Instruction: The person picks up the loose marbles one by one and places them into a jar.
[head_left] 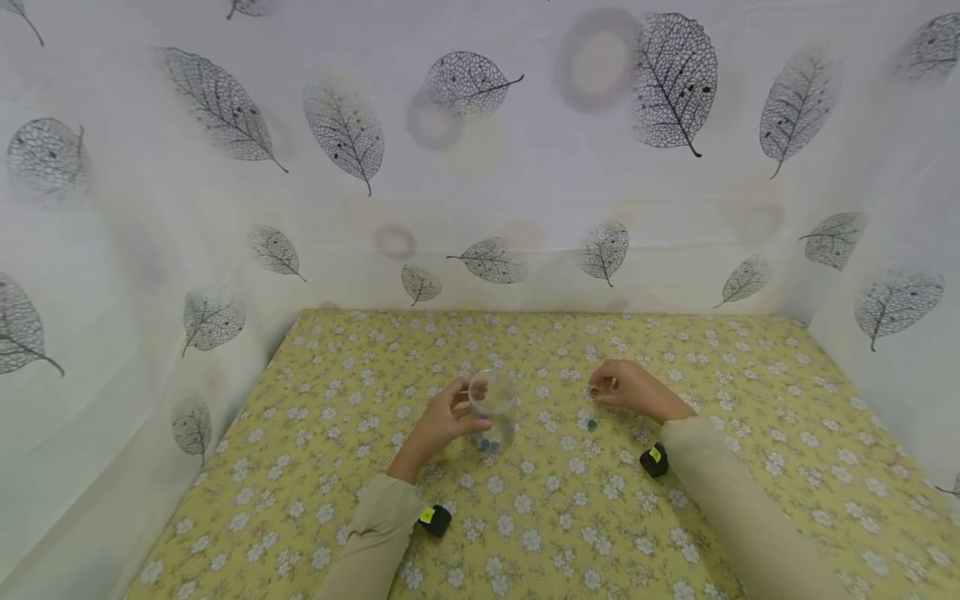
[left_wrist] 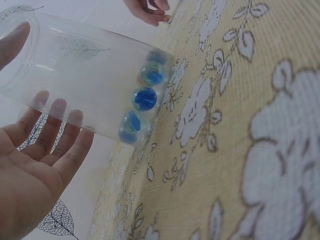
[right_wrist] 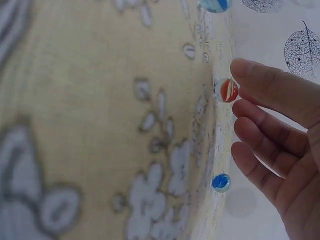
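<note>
My left hand [head_left: 447,417] grips a clear cup [head_left: 495,400] near its rim, the thumb on one side and fingers on the other. Blue swirled marbles [left_wrist: 144,98] lie at the bottom of the cup. Off to the right, my right hand [head_left: 633,390] pinches a red-orange swirled marble [right_wrist: 227,90] at thumb and forefinger tips, close to the cloth. A blue marble [right_wrist: 221,183] lies by the other fingers of that hand. Another blue marble [head_left: 592,425] rests on the cloth nearer to me.
A yellow floral cloth [head_left: 540,533] covers the table. White curtains [head_left: 525,183] with leaf prints hang behind it and along both sides. Each wrist carries a small black camera, one on the left [head_left: 436,520] and one on the right [head_left: 654,460].
</note>
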